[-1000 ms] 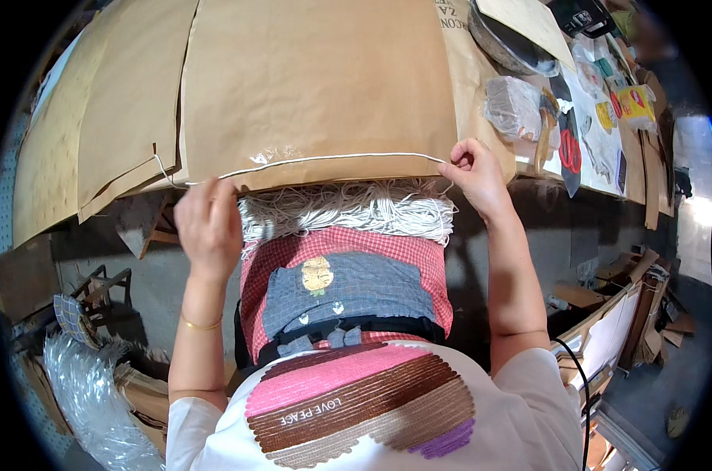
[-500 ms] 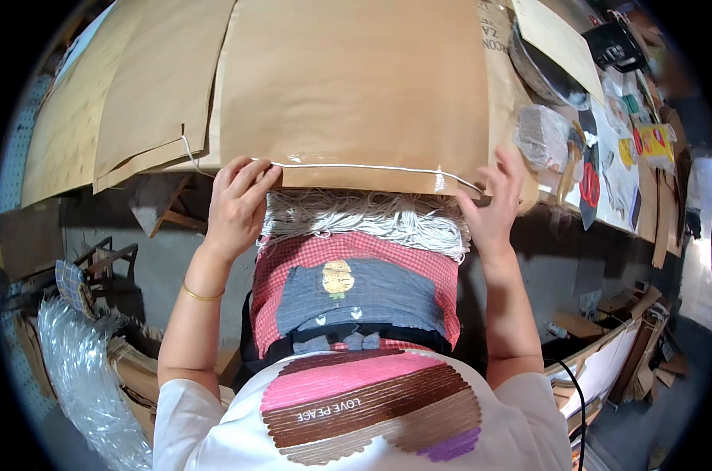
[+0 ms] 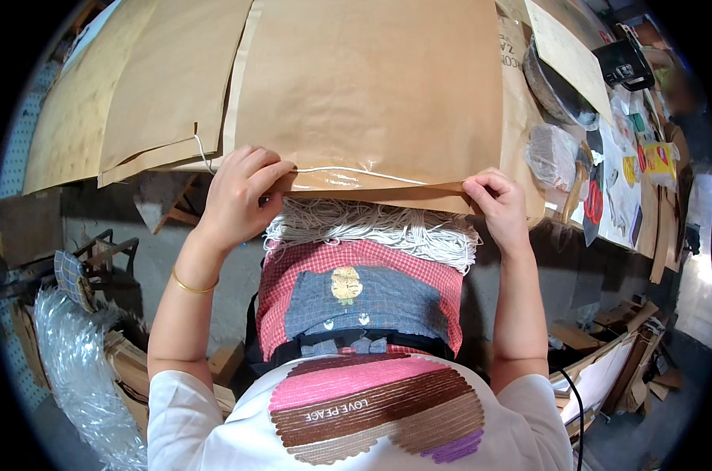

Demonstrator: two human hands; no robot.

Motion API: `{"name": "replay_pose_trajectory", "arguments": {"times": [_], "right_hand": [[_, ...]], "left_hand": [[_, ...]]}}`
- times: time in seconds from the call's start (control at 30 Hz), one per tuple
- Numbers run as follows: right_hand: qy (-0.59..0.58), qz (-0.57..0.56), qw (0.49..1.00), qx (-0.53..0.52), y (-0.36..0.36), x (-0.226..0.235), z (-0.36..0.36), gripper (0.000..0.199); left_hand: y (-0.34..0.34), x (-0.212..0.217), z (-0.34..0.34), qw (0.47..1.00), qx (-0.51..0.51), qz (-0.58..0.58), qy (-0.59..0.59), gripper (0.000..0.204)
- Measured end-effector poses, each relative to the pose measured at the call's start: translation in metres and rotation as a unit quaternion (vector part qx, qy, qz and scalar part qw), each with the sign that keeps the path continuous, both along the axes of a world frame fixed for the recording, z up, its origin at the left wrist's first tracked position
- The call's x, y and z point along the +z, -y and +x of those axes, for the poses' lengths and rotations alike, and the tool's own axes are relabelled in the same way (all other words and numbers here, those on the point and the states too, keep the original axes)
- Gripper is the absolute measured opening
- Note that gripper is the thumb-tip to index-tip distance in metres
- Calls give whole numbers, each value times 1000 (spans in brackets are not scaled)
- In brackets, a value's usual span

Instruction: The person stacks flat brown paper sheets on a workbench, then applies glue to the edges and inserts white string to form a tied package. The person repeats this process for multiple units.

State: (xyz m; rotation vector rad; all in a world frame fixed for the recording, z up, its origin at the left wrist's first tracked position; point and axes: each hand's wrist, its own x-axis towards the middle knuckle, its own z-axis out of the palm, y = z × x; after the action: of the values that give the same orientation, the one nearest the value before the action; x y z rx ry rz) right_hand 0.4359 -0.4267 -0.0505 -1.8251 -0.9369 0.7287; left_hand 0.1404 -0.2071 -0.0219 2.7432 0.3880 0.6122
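Note:
A large brown paper sheet (image 3: 371, 94) lies on the worktable, its near edge toward me. Along that edge runs a white cord (image 3: 348, 169), beside a shiny wet-looking streak (image 3: 324, 181). My left hand (image 3: 246, 192) is closed at the left end of the edge, fingertips on the paper and cord. At the right end, my right hand (image 3: 498, 206) pinches the paper edge between thumb and fingers. The edge strip is raised there, and the cord's right end is hidden under it. A thick bundle of white cords (image 3: 371, 231) lies across my lap.
More brown paper sheets (image 3: 167, 86) are stacked at the left, a short cord hanging from one. On the right are a plastic-wrapped block (image 3: 550, 157), red-handled scissors (image 3: 593, 202), a dark bowl (image 3: 556, 86) and a yellow packet (image 3: 660, 161). Clear plastic strips (image 3: 81, 369) hang at lower left.
My right hand has gone from spread fingers to a pinch on the paper edge. The edge strip's right part has lifted over the cord's end. My left hand's fingers have curled more.

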Motion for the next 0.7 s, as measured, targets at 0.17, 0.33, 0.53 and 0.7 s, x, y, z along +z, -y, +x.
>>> {"name": "replay_pose_trajectory", "arguments": {"times": [0.17,0.33,0.53,0.7], "right_hand": [[-7,-25,1000,-16,-2,-3,0,13],[181,-62,981,-38,-14,-9,-3,16],[498,-59,860,-94,-19,-14,-30,32],[466,0,866,181,-59,-16,-115,77]], "left_hand": [[-7,-18,-10,996,38,-70,48,8],[-11,-18,9,971,189,-123,-85,14],[11,-36,12,942,310,114,-57,15],[69,-26,48,991,16,11,-129,70]]}}
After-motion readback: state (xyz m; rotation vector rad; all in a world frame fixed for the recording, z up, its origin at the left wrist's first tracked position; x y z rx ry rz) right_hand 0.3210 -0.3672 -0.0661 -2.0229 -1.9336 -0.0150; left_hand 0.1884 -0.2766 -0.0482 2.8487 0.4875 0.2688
